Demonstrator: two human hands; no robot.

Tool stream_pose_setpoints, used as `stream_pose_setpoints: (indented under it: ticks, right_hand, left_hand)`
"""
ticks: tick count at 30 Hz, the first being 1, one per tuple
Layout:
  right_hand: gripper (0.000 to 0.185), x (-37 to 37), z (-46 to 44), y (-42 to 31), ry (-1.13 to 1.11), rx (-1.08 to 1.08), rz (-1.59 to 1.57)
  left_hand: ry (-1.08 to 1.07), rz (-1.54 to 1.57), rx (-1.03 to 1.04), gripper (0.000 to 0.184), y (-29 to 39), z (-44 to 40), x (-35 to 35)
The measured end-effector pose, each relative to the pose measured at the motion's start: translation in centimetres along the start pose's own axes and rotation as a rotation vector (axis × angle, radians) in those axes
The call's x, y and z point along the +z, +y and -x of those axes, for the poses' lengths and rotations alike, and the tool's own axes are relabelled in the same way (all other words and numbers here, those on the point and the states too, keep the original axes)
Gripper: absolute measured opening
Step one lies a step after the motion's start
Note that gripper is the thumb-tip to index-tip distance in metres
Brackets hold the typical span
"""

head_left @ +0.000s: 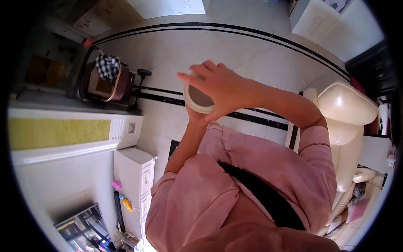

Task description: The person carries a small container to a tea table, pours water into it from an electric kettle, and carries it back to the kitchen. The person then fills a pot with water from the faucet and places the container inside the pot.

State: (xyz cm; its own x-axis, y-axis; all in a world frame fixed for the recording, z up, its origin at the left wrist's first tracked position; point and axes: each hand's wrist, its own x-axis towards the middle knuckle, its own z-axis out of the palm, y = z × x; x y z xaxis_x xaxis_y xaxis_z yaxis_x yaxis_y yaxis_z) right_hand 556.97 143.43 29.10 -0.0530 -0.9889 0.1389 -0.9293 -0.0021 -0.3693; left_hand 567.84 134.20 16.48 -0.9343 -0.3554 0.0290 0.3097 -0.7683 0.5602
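Observation:
A pale, round, open-mouthed cup point(199, 99) is held out in front of my body, its opening turned toward me. My right hand point(220, 84) reaches over it from the right, the fingers bent across the far side of the rim and the thumb side close to the near rim. From below, my left hand point(195, 116) supports the cup; most of its fingers are hidden behind it. The inside looks greyish, and I cannot make out any contents.
A wheeled chair or stroller point(119, 86) with a black-and-white checked cloth point(108, 67) stands at the left. Cream leather seating point(342, 113) is on the right. Near the lower left are a white cabinet point(133, 168) and a screen point(86, 229). Black-striped tiles point(247, 54) cover the floor.

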Motion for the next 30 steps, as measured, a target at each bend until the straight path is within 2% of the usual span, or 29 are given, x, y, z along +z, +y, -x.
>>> stream_pose_setpoints:
  ticks: [2, 3, 4, 5, 6, 7, 10, 12, 14, 16, 17, 18, 22, 25, 27, 30]
  right_hand:
    - [0.109, -1.5, -1.7, 5.5, 0.079, 0.003, -0.015]
    - [0.110, -2.5, -2.5, 8.3, 0.125, 0.033, -0.068]
    - [0.111, -2.7, 1.1, 7.1, 0.172, 0.059, -0.119]
    - [0.113, -4.0, 0.5, 9.5, 0.163, 0.104, -0.163]
    - [0.113, -4.7, 0.4, 11.6, 0.165, 0.120, -0.171]
    - [0.116, -5.5, -0.1, 13.8, 0.178, 0.167, -0.236]
    - [0.124, -9.5, -1.1, 22.1, 0.195, 0.290, -0.326]
    - [0.126, -11.5, -0.7, 28.1, 0.351, 0.290, -0.257]
    - [0.127, -12.8, 1.2, 34.2, 0.444, 0.380, -0.298]
    - [0.125, -14.0, 3.5, 39.5, 0.528, 0.576, -0.398]
    - [0.125, -14.4, 4.8, 42.0, 0.540, 0.594, -0.394]
    - [0.120, -14.5, 6.1, 44.0, 0.586, 0.705, -0.450]
    - [0.111, -15.7, 11.1, 56.5, 0.672, 0.956, -0.549]
    - [0.109, -17.1, 11.4, 66.2, 0.669, 1.016, -0.599]
    - [0.108, -19.4, 8.4, 72.4, 0.618, 0.984, -0.594]
    - [0.104, -22.3, 2.4, 82.0, 0.528, 0.937, -0.588]
  left_hand:
    - [0.018, 0.169, -0.099, 0.052, 0.8, -6.5, 1.7]
    - [-0.054, 0.143, -0.099, 0.053, 0.9, -9.9, 2.3]
    - [-0.126, 0.116, -0.094, 0.053, -1.1, -7.7, 3.8]
    - [-0.191, 0.450, -0.186, 0.052, -2.1, -10.5, 2.7]
    - [-0.231, 0.774, -0.305, 0.060, -3.0, -13.3, 2.0]
    - [-0.194, 0.851, -0.374, 0.061, -3.2, -16.2, 1.7]
    - [-0.225, 0.867, -0.529, 0.063, -3.6, -26.2, 3.5]
    - [-0.236, 0.531, -0.494, 0.059, -4.1, -32.8, 4.6]
    - [-0.264, 0.196, -0.455, 0.057, -5.2, -39.3, 5.6]
    - [-0.287, 0.036, -0.446, 0.057, -6.7, -45.3, 5.9]
    - [-0.173, 0.227, -0.621, 0.057, -7.3, -48.4, 5.7]
    - [-0.053, 0.415, -0.784, 0.058, -7.9, -51.1, 5.5]
    - [-0.085, 0.462, -0.785, 0.056, -11.8, -62.3, 5.2]
    - [-0.053, 0.311, -0.716, 0.055, -14.7, -70.7, 5.6]
    - [0.076, 0.472, -0.766, 0.054, -15.4, -76.3, 7.7]
    - [0.013, 0.529, -0.760, 0.052, -16.7, -85.1, 9.5]
